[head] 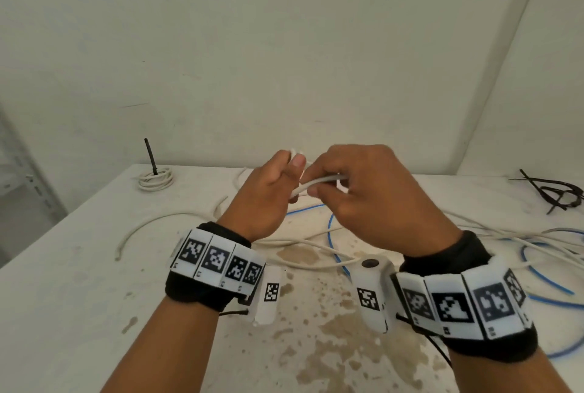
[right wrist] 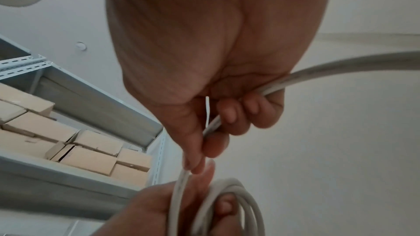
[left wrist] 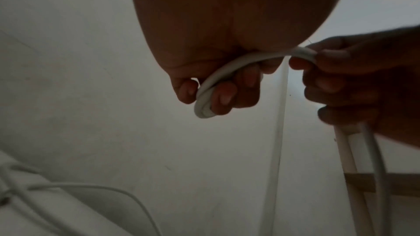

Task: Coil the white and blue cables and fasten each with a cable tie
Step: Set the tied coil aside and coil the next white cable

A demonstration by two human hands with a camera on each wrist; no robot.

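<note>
Both hands were raised above the table (head: 79,266), close together. The left hand (head: 265,193) curled around loops of the white cable (head: 316,185), and the right hand (head: 373,199) pinched a stretch of it just beside the left fingers. More white cable trailed across the table beneath the hands, crossed by the blue cable (head: 330,234), which spread to the table's right side. A coil (head: 155,179) with a black tie (head: 151,155) standing upright lay at the table's far left corner. Black ties (head: 553,191) lay at its far right edge.
</note>
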